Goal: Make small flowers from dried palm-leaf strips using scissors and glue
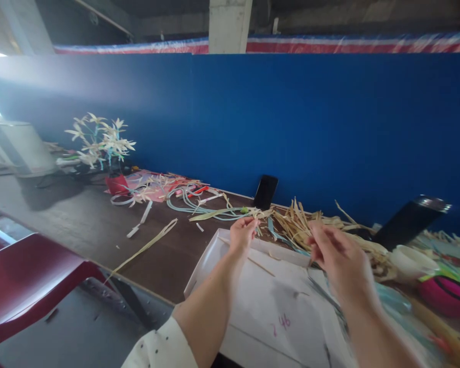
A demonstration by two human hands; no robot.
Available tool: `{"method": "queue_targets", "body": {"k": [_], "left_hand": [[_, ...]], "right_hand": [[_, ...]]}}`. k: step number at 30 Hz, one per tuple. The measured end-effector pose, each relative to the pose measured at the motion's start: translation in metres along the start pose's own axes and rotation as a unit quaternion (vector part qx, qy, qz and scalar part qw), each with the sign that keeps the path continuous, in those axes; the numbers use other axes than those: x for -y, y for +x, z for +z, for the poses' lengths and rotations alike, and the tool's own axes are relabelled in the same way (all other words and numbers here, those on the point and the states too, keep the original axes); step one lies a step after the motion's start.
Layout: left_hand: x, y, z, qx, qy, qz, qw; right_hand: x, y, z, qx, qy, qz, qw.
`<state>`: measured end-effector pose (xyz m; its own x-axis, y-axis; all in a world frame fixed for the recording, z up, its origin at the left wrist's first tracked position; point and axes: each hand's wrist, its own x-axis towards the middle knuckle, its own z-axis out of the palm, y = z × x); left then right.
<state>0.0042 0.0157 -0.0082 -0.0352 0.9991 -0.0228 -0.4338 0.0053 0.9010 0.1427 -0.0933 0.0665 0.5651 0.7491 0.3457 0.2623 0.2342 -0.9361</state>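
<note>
My left hand (244,234) is closed in a pinch on a small pale straw piece (263,214), above the far edge of a white box lid (230,250). To its right, my right hand (335,250) is raised over the lid's right side with its fingers curled; what they hold, if anything, is too blurred to tell. Beyond it lies a heap of dry husk strips (297,220). Handwritten marks and thin sticks show in the lid.
A dark phone (266,191) leans by the blue partition (310,128). Pale flowers (103,138) rise from a red pot (117,185) at left. A black bottle (406,222), white bowl (413,262) and pink item (446,295) are at right. A red chair (34,276) stands front left.
</note>
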Motion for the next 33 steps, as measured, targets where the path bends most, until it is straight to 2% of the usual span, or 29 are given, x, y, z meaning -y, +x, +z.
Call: {"method": "queue_targets", "body": {"k": [2,4,7,9,11,15,19,23,27,33], "left_hand": [[0.000,0.003,-0.001,-0.023,0.000,0.006,1.000],[0.001,0.006,-0.002,-0.048,-0.001,0.007,0.999],[0.002,0.009,-0.003,-0.060,-0.009,0.022,0.998],[0.002,0.009,-0.004,-0.053,-0.016,0.038,0.998],[0.002,0.007,-0.003,-0.052,-0.009,0.047,0.997],[0.002,0.001,-0.001,-0.042,0.008,0.063,0.997],[0.003,-0.001,-0.002,-0.056,0.017,0.100,0.993],[-0.002,0.001,-0.004,-0.091,0.021,0.100,0.991],[-0.015,0.000,0.001,-0.102,-0.003,0.083,0.991],[-0.032,-0.006,0.010,-0.066,-0.023,0.060,0.996]], "right_hand": [[0.003,0.007,0.033,0.001,0.169,0.083,0.982],[-0.001,0.015,0.061,-0.022,0.272,0.139,0.952],[-0.025,0.020,0.089,-0.099,0.312,0.172,0.929],[-0.048,0.018,0.098,-0.146,0.269,0.180,0.935],[-0.069,0.012,0.103,-0.162,0.230,0.175,0.944],[-0.088,0.002,0.109,-0.067,0.159,0.098,0.980],[-0.084,-0.005,0.116,-0.011,0.036,0.026,0.999],[-0.083,-0.011,0.121,0.013,-0.005,-0.032,0.999],[-0.087,-0.014,0.125,0.043,0.002,-0.032,0.999],[-0.085,-0.013,0.123,0.018,0.012,-0.039,0.999]]}}
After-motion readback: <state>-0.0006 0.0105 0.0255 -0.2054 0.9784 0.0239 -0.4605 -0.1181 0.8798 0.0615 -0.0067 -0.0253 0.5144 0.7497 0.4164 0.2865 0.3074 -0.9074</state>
